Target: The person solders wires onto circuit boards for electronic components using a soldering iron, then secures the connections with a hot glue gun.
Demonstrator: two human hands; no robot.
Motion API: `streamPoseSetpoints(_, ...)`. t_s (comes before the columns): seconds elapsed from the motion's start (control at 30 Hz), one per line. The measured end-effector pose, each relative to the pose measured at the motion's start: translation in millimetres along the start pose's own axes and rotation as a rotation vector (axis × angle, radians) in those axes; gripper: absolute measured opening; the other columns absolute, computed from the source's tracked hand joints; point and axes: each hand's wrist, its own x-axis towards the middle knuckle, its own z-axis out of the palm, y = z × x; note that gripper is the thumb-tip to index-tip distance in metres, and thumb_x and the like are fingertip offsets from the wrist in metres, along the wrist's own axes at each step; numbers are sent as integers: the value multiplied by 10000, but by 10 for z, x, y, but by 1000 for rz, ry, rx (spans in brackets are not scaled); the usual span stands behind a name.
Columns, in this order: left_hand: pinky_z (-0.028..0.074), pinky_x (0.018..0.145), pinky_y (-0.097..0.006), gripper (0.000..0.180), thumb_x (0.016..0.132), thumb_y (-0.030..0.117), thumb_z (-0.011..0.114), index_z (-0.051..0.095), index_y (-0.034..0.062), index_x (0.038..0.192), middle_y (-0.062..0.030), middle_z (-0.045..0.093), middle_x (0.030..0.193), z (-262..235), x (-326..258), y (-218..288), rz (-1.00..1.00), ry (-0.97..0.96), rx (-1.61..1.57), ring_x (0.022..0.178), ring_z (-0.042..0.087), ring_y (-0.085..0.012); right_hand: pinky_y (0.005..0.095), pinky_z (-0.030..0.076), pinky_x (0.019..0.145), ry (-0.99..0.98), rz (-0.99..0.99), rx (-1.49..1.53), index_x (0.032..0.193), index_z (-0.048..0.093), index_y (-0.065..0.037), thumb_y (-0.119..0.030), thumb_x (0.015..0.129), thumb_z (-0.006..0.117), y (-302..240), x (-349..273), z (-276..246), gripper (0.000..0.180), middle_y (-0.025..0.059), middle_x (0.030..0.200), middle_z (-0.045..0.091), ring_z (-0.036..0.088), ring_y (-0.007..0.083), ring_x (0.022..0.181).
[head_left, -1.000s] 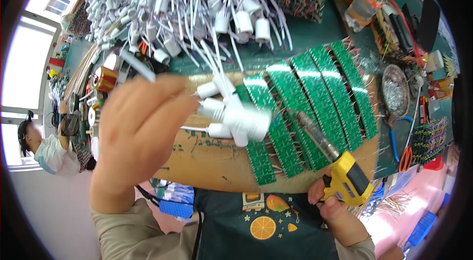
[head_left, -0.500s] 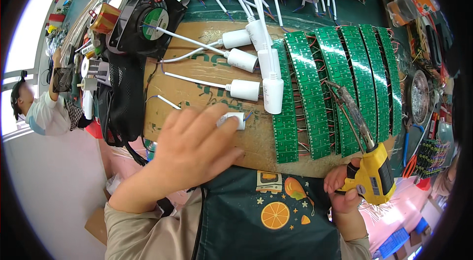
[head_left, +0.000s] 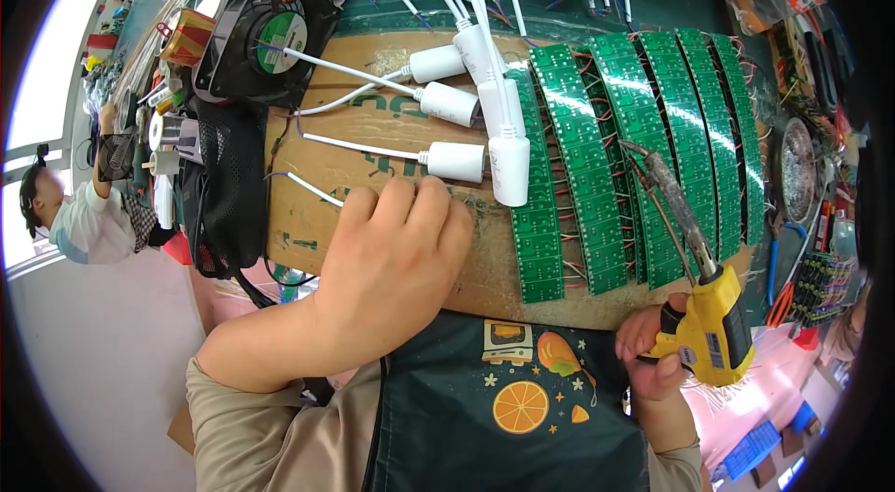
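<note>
My left hand (head_left: 396, 254) is closed over a white cylindrical cap with a cable; the cap is hidden beneath my fingers, and only its white cable (head_left: 315, 189) sticks out to the left. Around it on the cardboard lie more white cylindrical caps (head_left: 457, 161) with cables, some stacked on each other beside the boards. My right hand (head_left: 653, 357) grips a yellow-and-black soldering gun (head_left: 713, 329) near the apron. Its metal tip points up and left, over the rows of green circuit boards (head_left: 583, 166) joined by red wires.
Cardboard (head_left: 485, 278) covers the work area. A black fan (head_left: 270, 35) and black mesh bag (head_left: 228, 175) stand at left. More white caps with cables pile up at the back. A round metal dish (head_left: 797, 170) and pliers (head_left: 774, 268) lie at right. Another person (head_left: 89, 217) sits far left.
My left hand has moved forward and slightly right, its fingers coming down over the white cap that showed beneath it before. My right hand stays nearly still with the soldering gun.
</note>
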Motion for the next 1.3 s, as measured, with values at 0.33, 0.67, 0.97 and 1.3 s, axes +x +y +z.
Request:
streamPoseSetpoints(0.33,435,733,-383,279,682,91,713,676,83,958,-79,614,1098,289,-58,-39,0,287,-210,908,591,-255,300,458,507,-43,69,-86,1388,409,-62,-509,837,768,-82,-104,10,796,15,716,508,510,158,588)
streamPoseSetpoints(0.67,440,721,-340,329,612,68,732,717,68,941,-127,613,1158,504,58,28,111,553,-283,910,612,-252,295,465,586,-294,379,-156,894,679,-8,-227,727,836,-171,-128,-190,316,62,781,653,599,169,659)
streamPoseSetpoints(0.97,421,702,-338,351,608,81,727,731,69,959,-118,610,1160,563,55,44,121,629,-285,914,604,-251,281,458,583,-251,256,-38,1002,639,-9,-232,814,760,47,-309,-233,315,57,803,615,582,157,677)
streamPoseSetpoints(1.3,414,708,-328,320,645,155,680,725,74,952,-89,621,1145,584,82,34,126,630,-253,927,591,-228,291,461,606,-227,327,-74,1008,633,-11,-216,819,734,-78,-281,-131,296,56,824,604,578,171,699)
